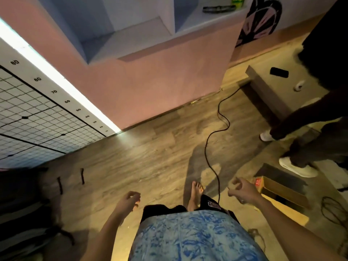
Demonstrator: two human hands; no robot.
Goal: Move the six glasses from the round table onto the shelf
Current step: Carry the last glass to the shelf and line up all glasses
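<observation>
Below me, over the wooden floor (150, 166), my left hand (128, 202) and right hand (243, 189) hang loosely curled, holding nothing. No glasses or round table show anywhere; the shelf (131, 40) stands ahead, its visible compartments bare. I judge I'm between trips: next I must turn, find the table, and grasp a glass.
</observation>
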